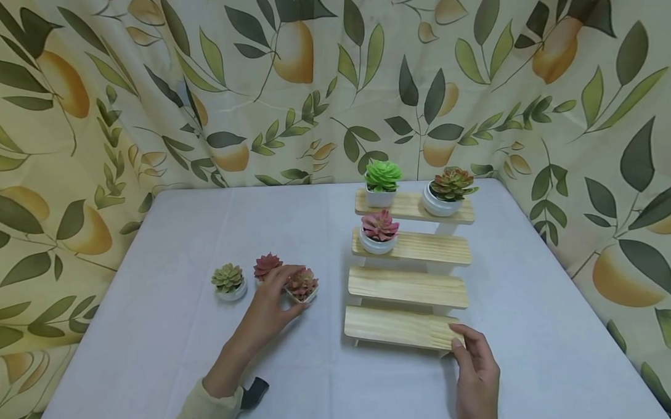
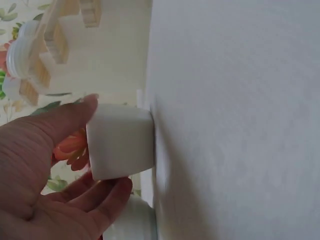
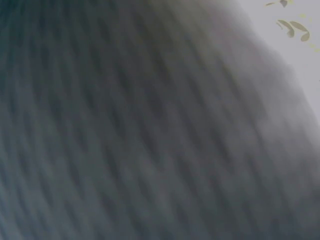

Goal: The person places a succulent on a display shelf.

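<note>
My left hand (image 1: 269,307) grips a reddish succulent (image 1: 302,283) in a square white pot (image 2: 121,142), thumb on one side and fingers on the other. In the left wrist view the pot's base is right at the tablecloth. Beside it, a dark red succulent (image 1: 268,265) is partly hidden by that hand, and a pale green succulent (image 1: 227,278) in a round white pot stands to its left. My right hand (image 1: 479,377) holds the right end of the lowest step of a wooden tiered plant stand (image 1: 395,326). Dark blurred fabric fills most of the right wrist view.
On the stand's top step are a bright green succulent (image 1: 383,176) at left and a brownish-red succulent (image 1: 452,184) at right. A pink succulent (image 1: 379,225) occupies the second step's left end. A white cloth (image 1: 297,383) covers the table; a patterned curtain (image 1: 321,111) hangs behind.
</note>
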The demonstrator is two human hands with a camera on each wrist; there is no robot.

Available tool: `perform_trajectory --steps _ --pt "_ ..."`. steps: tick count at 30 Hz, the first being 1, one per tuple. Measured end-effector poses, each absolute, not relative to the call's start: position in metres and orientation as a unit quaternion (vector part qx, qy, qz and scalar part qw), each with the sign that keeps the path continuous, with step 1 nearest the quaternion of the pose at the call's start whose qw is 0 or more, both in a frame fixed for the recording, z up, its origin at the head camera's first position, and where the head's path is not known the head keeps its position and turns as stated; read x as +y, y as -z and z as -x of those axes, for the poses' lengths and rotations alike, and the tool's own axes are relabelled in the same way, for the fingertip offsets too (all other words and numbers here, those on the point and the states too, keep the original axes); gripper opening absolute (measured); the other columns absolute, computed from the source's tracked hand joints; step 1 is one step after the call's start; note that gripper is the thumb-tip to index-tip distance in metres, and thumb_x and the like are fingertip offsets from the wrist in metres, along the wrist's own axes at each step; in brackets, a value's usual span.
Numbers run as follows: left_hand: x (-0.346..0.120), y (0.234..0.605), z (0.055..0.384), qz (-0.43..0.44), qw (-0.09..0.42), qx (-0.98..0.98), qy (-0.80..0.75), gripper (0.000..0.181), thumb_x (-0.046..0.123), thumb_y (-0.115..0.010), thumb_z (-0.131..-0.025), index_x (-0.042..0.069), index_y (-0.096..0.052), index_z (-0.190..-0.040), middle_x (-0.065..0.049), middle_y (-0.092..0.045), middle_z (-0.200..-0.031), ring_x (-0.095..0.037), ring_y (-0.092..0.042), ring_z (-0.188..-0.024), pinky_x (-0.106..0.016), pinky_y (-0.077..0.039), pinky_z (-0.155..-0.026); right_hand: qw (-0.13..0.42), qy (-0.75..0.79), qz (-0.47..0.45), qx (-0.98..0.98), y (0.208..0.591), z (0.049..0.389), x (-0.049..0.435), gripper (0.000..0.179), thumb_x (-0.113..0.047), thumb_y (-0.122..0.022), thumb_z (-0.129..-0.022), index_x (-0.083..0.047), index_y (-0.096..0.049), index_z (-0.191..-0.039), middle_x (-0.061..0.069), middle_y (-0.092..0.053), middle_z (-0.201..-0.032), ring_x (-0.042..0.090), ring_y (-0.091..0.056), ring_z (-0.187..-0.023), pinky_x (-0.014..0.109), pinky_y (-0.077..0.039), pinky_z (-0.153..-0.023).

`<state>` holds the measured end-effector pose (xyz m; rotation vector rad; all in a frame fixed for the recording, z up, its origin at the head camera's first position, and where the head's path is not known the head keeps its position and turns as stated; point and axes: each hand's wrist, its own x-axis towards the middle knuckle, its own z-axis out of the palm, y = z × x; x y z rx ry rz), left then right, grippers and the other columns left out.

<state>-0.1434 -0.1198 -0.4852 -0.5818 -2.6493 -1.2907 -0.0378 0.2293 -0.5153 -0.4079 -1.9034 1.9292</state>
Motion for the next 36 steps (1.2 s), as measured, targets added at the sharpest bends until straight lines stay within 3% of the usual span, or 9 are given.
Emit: perform_trajectory --steps 26,36 --pt "-0.117 0.492 0.143 0.173 0.076 -0.882 0.433 0.073 -0.001 -0.088 -0.079 0.012 -0.055 -0.144 -0.012 -0.06 -0.139 -0.03 -0.06 -0.122 -0.049 -0.05 -0.101 0.198 -0.686 0.153 -0.683 0.514 0.038 0.229 0.025 -0.002 -0.053 -0.107 0.01 -0.058 -0.129 0.013 -0.059 -0.138 0.022 -0.045 -0.14 0.017 -0.042 -0.102" --pt "-0.11 0.475 0.137 0.185 0.081 -0.859 0.47 0.073 0.002 -0.086 -0.083 0.022 -0.055 -0.146 -0.002 -0.058 -0.141 -0.02 -0.062 -0.114 -0.048 -0.054 -0.094 0.203 -0.696 0.139 -0.674 0.517 0.037 0.231 0.025 0.001 -0.051 -0.107 0.013 -0.056 -0.128 0.013 -0.059 -0.139 0.022 -0.045 -0.141 0.019 -0.042 -0.104"
